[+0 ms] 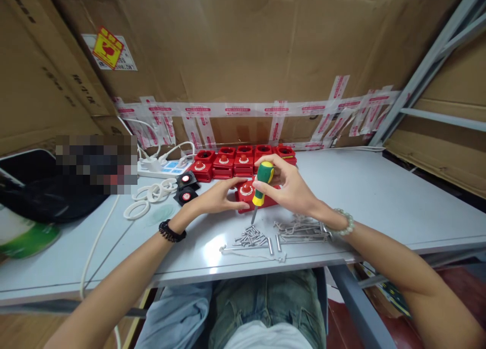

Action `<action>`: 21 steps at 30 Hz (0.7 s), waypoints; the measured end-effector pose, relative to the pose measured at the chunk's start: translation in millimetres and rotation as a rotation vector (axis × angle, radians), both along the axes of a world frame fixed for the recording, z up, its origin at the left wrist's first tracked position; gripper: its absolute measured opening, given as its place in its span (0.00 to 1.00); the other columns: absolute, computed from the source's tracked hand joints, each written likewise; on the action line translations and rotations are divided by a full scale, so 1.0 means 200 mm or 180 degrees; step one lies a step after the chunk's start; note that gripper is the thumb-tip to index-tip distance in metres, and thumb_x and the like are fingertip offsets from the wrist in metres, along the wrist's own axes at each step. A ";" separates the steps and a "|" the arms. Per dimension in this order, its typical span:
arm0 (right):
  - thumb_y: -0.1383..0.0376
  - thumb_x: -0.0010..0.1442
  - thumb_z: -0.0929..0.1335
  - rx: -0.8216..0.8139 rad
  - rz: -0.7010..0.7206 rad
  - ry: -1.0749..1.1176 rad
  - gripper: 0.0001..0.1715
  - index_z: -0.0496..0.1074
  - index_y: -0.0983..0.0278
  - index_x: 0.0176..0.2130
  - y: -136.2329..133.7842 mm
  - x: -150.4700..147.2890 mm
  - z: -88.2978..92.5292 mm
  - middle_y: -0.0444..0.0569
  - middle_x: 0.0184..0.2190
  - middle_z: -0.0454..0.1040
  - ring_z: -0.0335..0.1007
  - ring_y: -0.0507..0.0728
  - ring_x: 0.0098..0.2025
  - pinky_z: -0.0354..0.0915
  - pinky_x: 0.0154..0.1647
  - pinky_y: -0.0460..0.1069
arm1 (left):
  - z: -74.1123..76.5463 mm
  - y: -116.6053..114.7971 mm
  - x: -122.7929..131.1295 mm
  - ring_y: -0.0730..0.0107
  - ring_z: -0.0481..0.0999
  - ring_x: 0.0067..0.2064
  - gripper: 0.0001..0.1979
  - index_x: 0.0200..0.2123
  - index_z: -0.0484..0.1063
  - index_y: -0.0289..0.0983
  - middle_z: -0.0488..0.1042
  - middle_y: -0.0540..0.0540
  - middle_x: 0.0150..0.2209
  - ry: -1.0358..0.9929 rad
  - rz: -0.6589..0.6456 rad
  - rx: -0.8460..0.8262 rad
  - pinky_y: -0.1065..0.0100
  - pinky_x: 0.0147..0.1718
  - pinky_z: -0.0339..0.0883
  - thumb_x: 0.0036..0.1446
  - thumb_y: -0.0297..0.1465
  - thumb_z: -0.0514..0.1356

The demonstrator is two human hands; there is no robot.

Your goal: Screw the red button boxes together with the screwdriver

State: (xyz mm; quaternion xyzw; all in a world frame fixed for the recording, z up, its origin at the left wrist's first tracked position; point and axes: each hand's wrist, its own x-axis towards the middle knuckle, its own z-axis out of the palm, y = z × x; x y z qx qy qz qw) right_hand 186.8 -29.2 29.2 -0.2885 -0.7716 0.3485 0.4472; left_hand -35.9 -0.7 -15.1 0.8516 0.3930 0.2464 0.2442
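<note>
My right hand [290,187] grips a green and yellow screwdriver [261,184], held nearly upright with its tip pointing down at the table just in front of a red box with a button on top [246,191]. My left hand [220,197] rests against the left side of that red box, fingers curled around it. A heap of small metal screws [250,236] lies on the white table [379,197] just below the screwdriver tip.
A row of several red boxes [243,161] stands behind. Two black square parts [186,187], white rings [152,197] and a power strip [163,167] lie to the left. Metal wire pieces [299,230] lie at right. Cardboard [243,50] walls the back.
</note>
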 end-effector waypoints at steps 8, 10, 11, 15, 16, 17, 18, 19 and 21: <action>0.64 0.53 0.72 -0.0017 -0.0007 -0.0053 0.21 0.65 0.62 0.46 0.00 0.00 0.01 0.41 0.32 0.69 0.69 0.50 0.31 0.71 0.34 0.49 | -0.01 0.00 0.00 0.53 0.74 0.54 0.33 0.58 0.65 0.40 0.72 0.39 0.56 -0.0015 -0.0016 0.0024 0.53 0.52 0.67 0.51 0.44 0.67; 0.65 0.52 0.72 0.0059 -0.0042 0.0024 0.22 0.65 0.62 0.46 0.00 0.01 0.03 0.41 0.32 0.68 0.69 0.50 0.31 0.71 0.34 0.48 | -0.01 0.00 0.00 0.53 0.74 0.53 0.33 0.58 0.65 0.40 0.73 0.39 0.55 -0.0002 0.0000 0.0036 0.53 0.52 0.68 0.51 0.44 0.67; 0.65 0.51 0.73 0.0102 -0.0074 0.0078 0.22 0.66 0.62 0.45 -0.01 0.02 0.04 0.41 0.32 0.68 0.69 0.50 0.31 0.71 0.34 0.48 | -0.01 0.00 0.00 0.53 0.74 0.53 0.33 0.58 0.65 0.40 0.73 0.39 0.55 0.0017 0.0027 0.0033 0.53 0.52 0.68 0.50 0.44 0.67; 0.64 0.50 0.74 0.0199 -0.0255 0.0374 0.22 0.67 0.61 0.44 -0.01 0.05 0.10 0.41 0.31 0.68 0.69 0.50 0.31 0.72 0.31 0.47 | -0.01 0.00 0.00 0.53 0.73 0.54 0.36 0.60 0.63 0.39 0.71 0.38 0.56 0.0022 0.0103 -0.0045 0.54 0.51 0.68 0.49 0.44 0.67; 0.64 0.50 0.74 0.0205 -0.0292 0.0443 0.22 0.66 0.61 0.43 -0.01 0.05 0.11 0.41 0.30 0.68 0.69 0.51 0.31 0.72 0.31 0.47 | -0.01 0.00 0.00 0.53 0.73 0.54 0.37 0.60 0.63 0.39 0.72 0.38 0.56 0.0004 0.0096 -0.0053 0.54 0.51 0.68 0.49 0.44 0.67; 0.63 0.50 0.75 0.0200 -0.0318 0.0504 0.22 0.66 0.60 0.43 -0.01 0.06 0.12 0.41 0.30 0.68 0.69 0.51 0.31 0.73 0.31 0.48 | -0.01 0.00 0.00 0.54 0.73 0.54 0.37 0.60 0.63 0.39 0.72 0.38 0.56 -0.0016 0.0081 -0.0052 0.53 0.52 0.68 0.49 0.43 0.68; 0.61 0.50 0.75 0.0189 -0.0335 0.0559 0.23 0.66 0.60 0.44 -0.01 0.06 0.13 0.41 0.30 0.68 0.70 0.52 0.31 0.73 0.32 0.49 | -0.01 0.00 0.00 0.54 0.73 0.53 0.36 0.60 0.63 0.39 0.72 0.39 0.56 -0.0039 0.0058 -0.0037 0.53 0.52 0.68 0.49 0.43 0.68; 0.60 0.50 0.75 0.0188 -0.0365 0.0612 0.24 0.65 0.59 0.44 -0.01 0.06 0.13 0.41 0.30 0.68 0.70 0.52 0.32 0.74 0.33 0.50 | -0.02 0.00 0.01 0.54 0.73 0.53 0.36 0.60 0.63 0.39 0.72 0.39 0.56 -0.0078 0.0033 -0.0022 0.52 0.53 0.67 0.49 0.42 0.68; 0.58 0.51 0.74 0.0255 -0.0504 0.0729 0.24 0.64 0.58 0.44 0.01 0.06 0.13 0.42 0.32 0.68 0.72 0.54 0.34 0.75 0.35 0.52 | -0.03 0.00 0.02 0.54 0.73 0.53 0.37 0.60 0.62 0.40 0.71 0.38 0.57 -0.0208 -0.0021 -0.0051 0.52 0.53 0.67 0.49 0.41 0.69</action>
